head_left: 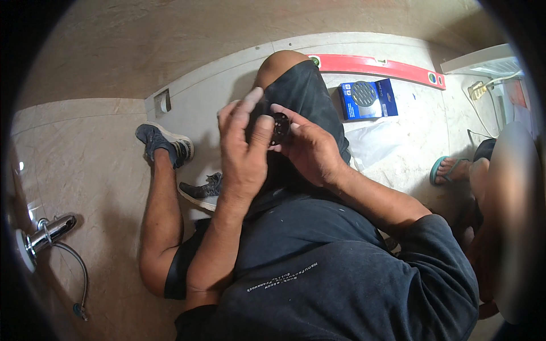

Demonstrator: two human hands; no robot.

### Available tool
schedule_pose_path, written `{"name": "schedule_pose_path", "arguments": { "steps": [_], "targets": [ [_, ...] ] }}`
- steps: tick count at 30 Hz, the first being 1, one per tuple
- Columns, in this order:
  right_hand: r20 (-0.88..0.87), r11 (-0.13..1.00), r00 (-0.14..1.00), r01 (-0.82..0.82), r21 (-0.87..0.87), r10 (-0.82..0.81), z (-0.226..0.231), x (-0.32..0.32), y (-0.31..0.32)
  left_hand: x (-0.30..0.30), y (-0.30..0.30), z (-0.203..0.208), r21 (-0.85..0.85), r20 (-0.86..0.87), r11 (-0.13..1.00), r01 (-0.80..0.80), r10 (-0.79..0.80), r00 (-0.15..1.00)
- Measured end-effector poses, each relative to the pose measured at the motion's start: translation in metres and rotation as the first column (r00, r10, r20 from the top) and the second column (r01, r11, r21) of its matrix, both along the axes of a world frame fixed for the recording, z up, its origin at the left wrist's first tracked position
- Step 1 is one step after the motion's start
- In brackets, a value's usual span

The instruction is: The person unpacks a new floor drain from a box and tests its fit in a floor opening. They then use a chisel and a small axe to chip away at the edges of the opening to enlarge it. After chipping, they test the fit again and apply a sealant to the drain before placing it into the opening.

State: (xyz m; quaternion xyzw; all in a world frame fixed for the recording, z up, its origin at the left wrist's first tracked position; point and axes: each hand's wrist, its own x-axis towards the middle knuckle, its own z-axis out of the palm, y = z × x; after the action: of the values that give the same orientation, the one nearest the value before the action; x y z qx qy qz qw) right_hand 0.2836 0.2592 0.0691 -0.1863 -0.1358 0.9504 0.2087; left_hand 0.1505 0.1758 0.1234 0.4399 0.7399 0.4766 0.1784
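Observation:
A small black round part [280, 129] with holes in its face is held up over my bent knee. My right hand [311, 146] grips it from the right, with fingers curled behind and along its edge. My left hand [242, 139] is close against its left side. The left thumb lies at the part's rim, while the other left fingers stretch upward, apart from the thumb and slightly blurred. My hands hide the part's back and left edge.
A red spirit level [381, 69] lies along the far wall. Nearer are a blue box [368, 99] picturing a round grate and a clear plastic bag [372, 142]. A chrome fitting [54, 230] with a hose is at left. Another person's sandalled foot [452, 170] and a cable [478, 116] are at right.

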Motion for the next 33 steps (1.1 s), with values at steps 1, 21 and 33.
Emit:
{"name": "schedule_pose_path", "arguments": {
  "steps": [1, 21, 33],
  "targets": [
    [-0.011, 1.0, 1.0, 0.001, -0.011, -0.001, 0.002, 0.001, 0.004, -0.008, -0.002, 0.003, 0.015, 0.116, 1.0, -0.017, 0.015, 0.993],
    [0.265, 0.751, 0.848, 0.212, 0.625, -0.46, -0.022, 0.062, 0.055, -0.039, -0.033, -0.013, 0.15, 0.978, 0.893, -0.424, -0.07, 0.196],
    [0.485, 0.099, 0.283, -0.776, 0.622, -0.827, -0.076, 0.096, 0.107, -0.038, -0.033, -0.01, 0.13, 0.961, 0.918, -0.376, -0.023, 0.276]
  ]
}}
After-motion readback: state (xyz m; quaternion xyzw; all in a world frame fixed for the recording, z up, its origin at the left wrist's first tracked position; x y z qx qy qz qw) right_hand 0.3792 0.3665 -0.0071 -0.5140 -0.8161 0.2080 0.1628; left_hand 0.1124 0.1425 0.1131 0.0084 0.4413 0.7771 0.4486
